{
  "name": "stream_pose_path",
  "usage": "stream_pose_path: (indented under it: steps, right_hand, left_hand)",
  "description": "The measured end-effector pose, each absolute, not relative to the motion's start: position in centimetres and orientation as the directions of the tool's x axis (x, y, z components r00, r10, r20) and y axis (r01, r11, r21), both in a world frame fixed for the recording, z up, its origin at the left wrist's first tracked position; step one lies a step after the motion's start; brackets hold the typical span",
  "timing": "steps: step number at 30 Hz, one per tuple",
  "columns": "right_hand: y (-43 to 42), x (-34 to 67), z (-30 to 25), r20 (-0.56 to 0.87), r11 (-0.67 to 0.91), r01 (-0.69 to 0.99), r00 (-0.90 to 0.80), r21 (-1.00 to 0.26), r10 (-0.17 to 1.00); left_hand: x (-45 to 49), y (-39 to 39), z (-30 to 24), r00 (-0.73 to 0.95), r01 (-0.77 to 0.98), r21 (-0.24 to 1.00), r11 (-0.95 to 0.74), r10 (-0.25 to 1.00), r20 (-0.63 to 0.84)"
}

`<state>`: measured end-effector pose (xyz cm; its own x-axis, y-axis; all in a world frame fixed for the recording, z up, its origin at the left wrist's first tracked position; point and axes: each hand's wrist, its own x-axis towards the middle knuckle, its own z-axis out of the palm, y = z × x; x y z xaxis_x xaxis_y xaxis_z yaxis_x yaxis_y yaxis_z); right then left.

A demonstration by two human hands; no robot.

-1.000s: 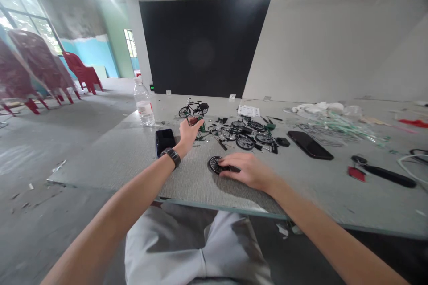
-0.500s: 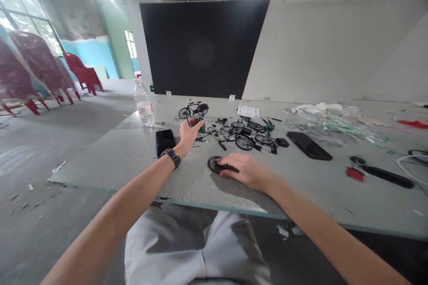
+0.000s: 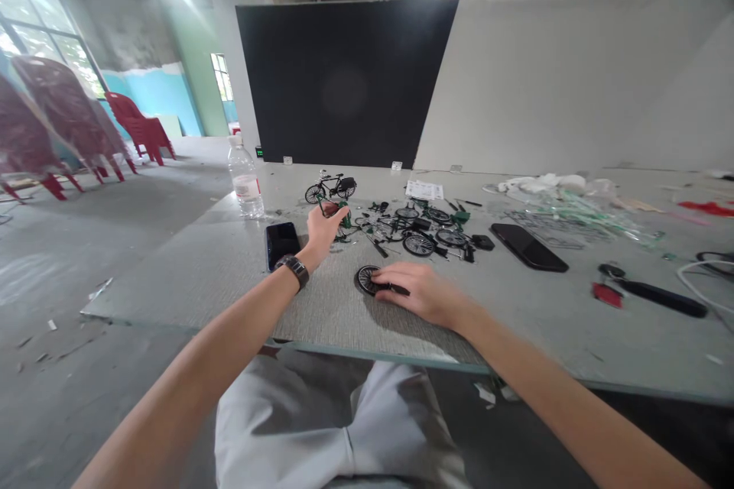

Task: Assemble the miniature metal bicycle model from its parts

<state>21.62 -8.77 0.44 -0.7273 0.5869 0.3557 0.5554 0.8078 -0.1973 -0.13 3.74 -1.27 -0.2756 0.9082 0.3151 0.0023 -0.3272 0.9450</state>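
Note:
My left hand point(image 3: 322, 228), with a dark watch on its wrist, reaches out over the grey table point(image 3: 229, 275) and pinches a small green bicycle part point(image 3: 342, 212). A finished little model bicycle point(image 3: 331, 187) stands just beyond it. My right hand point(image 3: 417, 292) rests on the table with its fingers closed on a thin black piece lying across a small black wheel point(image 3: 367, 279). Loose model-bicycle wheels and parts point(image 3: 421, 233) lie scattered beyond both hands.
A dark phone point(image 3: 280, 241) lies left of my left wrist and a second phone point(image 3: 528, 247) to the right. A water bottle point(image 3: 246, 179) stands at the back left. Plastic bags point(image 3: 565, 202), a black-handled tool point(image 3: 654, 296) and red chairs point(image 3: 138, 122) are around.
Almost nothing has moved. The view shifted slightly; both hands stay where they were.

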Motion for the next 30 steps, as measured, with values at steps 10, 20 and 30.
stream_pose_path:
  steps: [10, 20, 30]
  right_hand:
    - [-9.4, 21.3, 0.9, 0.361, 0.771, 0.607, -0.687, -0.194, 0.631]
    - [-9.2, 20.2, 0.5, 0.370, 0.682, 0.725, -0.609, -0.098, 0.701]
    - [-8.1, 20.0, 1.1, 0.229, 0.626, 0.726, -0.583, -0.285, 0.780]
  left_hand:
    - [0.0, 3.4, -0.8, -0.277, 0.001, 0.948, -0.319, 0.911, 0.306]
    - [0.4, 3.0, -0.5, -0.188, -0.100, 0.952, -0.288, 0.945, 0.266]
    - [0.3, 2.9, -0.7, -0.155, -0.046, 0.954, -0.297, 0.945, 0.287]
